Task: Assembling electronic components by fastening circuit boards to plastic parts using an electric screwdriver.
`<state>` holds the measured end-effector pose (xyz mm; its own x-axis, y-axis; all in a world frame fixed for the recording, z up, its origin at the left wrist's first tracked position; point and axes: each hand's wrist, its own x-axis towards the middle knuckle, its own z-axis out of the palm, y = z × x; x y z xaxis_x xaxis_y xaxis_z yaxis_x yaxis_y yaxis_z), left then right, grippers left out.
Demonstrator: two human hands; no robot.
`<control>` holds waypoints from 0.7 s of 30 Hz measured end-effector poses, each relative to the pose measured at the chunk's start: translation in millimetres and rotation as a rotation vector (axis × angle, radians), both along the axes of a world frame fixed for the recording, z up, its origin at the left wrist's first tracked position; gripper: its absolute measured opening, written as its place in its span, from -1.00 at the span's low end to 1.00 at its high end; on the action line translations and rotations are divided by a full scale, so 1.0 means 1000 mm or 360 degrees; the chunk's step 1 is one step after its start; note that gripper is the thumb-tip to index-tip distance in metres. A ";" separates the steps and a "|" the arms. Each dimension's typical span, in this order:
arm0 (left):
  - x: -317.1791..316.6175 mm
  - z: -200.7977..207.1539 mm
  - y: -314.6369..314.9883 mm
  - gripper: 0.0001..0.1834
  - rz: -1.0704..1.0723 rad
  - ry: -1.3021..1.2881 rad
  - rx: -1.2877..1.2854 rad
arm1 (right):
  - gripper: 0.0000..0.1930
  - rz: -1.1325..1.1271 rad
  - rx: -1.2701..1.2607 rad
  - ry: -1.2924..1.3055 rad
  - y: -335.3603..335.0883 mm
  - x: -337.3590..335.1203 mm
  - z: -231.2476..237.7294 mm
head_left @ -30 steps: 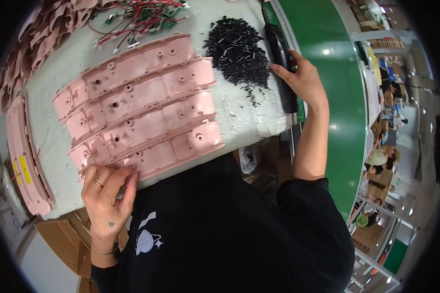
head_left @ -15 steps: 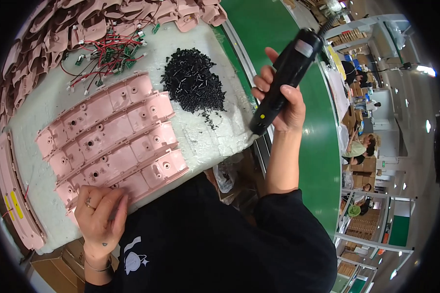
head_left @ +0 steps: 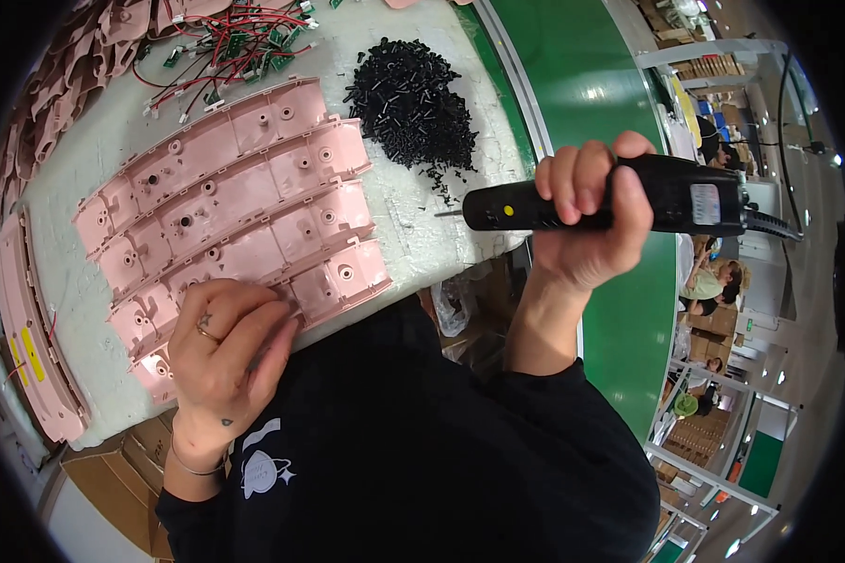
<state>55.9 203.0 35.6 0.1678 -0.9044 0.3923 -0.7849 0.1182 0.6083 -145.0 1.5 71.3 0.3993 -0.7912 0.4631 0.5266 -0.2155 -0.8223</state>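
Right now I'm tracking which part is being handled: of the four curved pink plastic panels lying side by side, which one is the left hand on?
The left hand rests on the nearest curved pink plastic panel, the row's bottom one at the white pad's front edge; the other three lie untouched beyond.

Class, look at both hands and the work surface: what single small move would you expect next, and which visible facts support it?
Probably swinging the electric screwdriver in the right hand leftward toward the black screws. Its tip hangs bare beside the pile, while the left hand presses the nearest pink plastic panel, whose screw holes look empty.
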 end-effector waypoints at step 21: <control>-0.025 0.016 -0.058 -0.86 -0.0196 -0.0154 -0.0212 | -0.68 0.0544 -0.0181 -0.0251 0.047 0.016 0.058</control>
<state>30.7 145.5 52.0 0.0149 -0.8548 0.5188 -0.8137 0.2912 0.5031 -128.7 48.5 129.3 0.5481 -0.5648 0.6169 0.7017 -0.0908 -0.7067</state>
